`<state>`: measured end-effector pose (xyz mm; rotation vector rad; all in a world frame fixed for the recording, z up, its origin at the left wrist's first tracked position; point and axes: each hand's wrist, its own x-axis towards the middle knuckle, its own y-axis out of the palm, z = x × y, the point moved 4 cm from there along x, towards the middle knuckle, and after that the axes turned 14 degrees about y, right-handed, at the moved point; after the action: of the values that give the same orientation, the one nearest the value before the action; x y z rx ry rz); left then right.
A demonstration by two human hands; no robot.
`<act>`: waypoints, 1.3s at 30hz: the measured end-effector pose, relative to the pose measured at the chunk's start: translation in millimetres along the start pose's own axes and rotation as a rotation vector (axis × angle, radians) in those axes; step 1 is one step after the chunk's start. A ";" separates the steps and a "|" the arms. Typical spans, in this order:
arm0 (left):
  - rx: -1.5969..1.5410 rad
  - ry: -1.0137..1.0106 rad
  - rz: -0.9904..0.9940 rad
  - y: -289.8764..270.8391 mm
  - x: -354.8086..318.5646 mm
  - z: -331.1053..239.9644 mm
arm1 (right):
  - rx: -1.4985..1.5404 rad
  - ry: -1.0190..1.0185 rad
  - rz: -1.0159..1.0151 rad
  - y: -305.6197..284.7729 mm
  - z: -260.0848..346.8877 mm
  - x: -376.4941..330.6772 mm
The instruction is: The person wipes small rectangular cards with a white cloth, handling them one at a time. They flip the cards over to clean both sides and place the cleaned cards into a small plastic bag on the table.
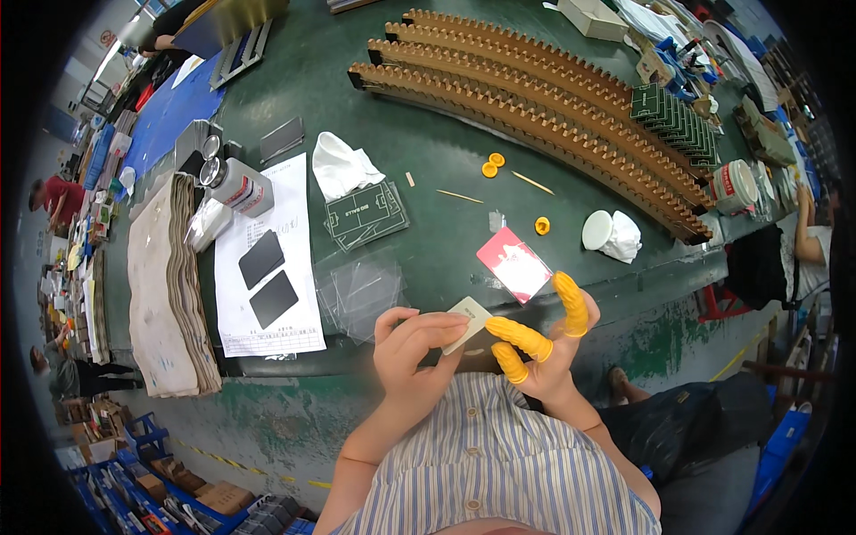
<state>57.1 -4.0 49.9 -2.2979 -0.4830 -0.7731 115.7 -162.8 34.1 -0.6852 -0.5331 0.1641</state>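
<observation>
My left hand (415, 349) holds a small cream card (467, 326) tilted in front of my chest, its fingers closed along the card's left side. My right hand (550, 364) is at the card's right edge, with wrinkled yellow finger cots on three fingers. One covered fingertip reaches the card's edge; the fingers are spread and appear to grip nothing. Just beyond the hands lies a pink and white card (515, 265) near the table's front edge. Clear plastic sheets (361, 296) lie left of it, and a loose yellow finger cot (542, 226) sits farther back.
Long notched wooden racks (535, 107) cross the back, with green cards (673, 120) standing at the right end. Dark green cards (366, 217), a white cloth (343, 168), a metal-topped bottle (239, 185), black cards (274, 300) on paper and stacked cloths (169, 285) lie left. A round pad (597, 230) sits right.
</observation>
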 end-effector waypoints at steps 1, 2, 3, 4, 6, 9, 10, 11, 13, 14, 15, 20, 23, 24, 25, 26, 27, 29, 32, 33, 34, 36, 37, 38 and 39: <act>-0.005 -0.003 -0.002 -0.1 -0.1 0.4 | 0.018 0.009 -0.007 0.7 -1.6 0.4; -0.017 -0.011 -0.007 -0.1 -0.1 0.7 | 0.037 0.018 -0.014 0.7 -2.8 0.9; -0.029 -0.018 -0.013 0.1 -0.1 0.7 | 0.057 0.038 0.000 0.4 -4.0 1.4; -0.040 -0.025 -0.017 0.2 -0.1 1.0 | 0.077 0.058 0.012 0.1 -5.3 1.8; -0.106 -0.050 -0.040 1.0 -1.8 3.9 | 0.136 0.080 0.039 -0.3 -7.7 2.6; -0.208 -0.104 -0.062 3.5 -5.6 8.2 | 0.224 0.073 0.078 0.1 -8.6 2.3; -0.245 -0.126 -0.068 4.1 -6.5 9.4 | 0.230 0.061 0.091 -0.7 -5.7 3.3; -0.265 -0.135 -0.077 4.4 -7.2 10.1 | 0.237 0.048 0.105 -0.8 -3.4 3.8; -0.306 -0.153 -0.095 5.4 -8.2 11.4 | 0.240 0.039 0.112 0.0 -1.4 3.9; -0.323 -0.152 -0.099 6.0 -8.5 11.5 | 0.241 0.034 0.116 0.3 -0.5 4.2; -0.339 -0.150 -0.104 6.5 -9.0 11.6 | 0.244 0.022 0.112 -0.2 1.4 5.6; -0.422 -0.202 -0.128 8.1 -11.9 13.1 | 0.247 -0.009 0.095 -0.5 4.0 7.4; -0.532 -0.305 -0.172 8.5 -11.5 13.0 | 0.215 0.000 0.097 0.1 1.1 6.6; -0.576 -0.340 -0.188 8.7 -11.4 13.4 | 0.236 0.009 0.093 0.1 0.9 6.8; -0.620 -0.374 -0.202 9.3 -11.9 14.2 | 0.258 0.019 0.088 0.1 0.2 6.4; -0.651 -0.378 -0.200 10.0 -13.0 15.7 | 0.280 0.029 0.084 0.1 -0.5 6.0; -0.682 -0.382 -0.199 11.0 -15.0 18.7 | 0.295 0.031 0.085 0.0 -0.8 5.7; -0.725 -0.382 -0.200 12.5 -17.4 22.1 | 0.327 0.034 0.090 -0.9 -0.4 5.0; -0.747 -0.366 -0.210 14.0 -18.2 25.6 | 0.292 -0.010 0.106 -2.0 4.0 5.0; -0.748 -0.360 -0.215 15.0 -19.1 27.0 | 0.280 -0.021 0.118 -2.6 6.5 5.6; -0.748 -0.353 -0.218 15.9 -20.1 28.3 | 0.269 -0.033 0.129 -3.2 8.8 6.3; -0.759 -0.362 -0.216 17.8 -21.8 29.5 | 0.250 -0.044 0.156 -3.2 13.3 7.2; -0.767 -0.366 -0.215 19.1 -22.6 30.1 | 0.239 -0.045 0.172 -3.0 15.3 7.6; -0.764 -0.364 -0.218 19.7 -23.4 30.9 | 0.227 -0.046 0.188 -2.8 16.9 8.1; -0.760 -0.363 -0.220 20.1 -24.2 31.8 | 0.208 -0.050 0.201 -2.8 18.2 8.9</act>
<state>61.9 0.2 5.6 -3.1642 -0.7003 -0.7220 113.9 -151.9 51.4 -0.5320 -0.4866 0.4206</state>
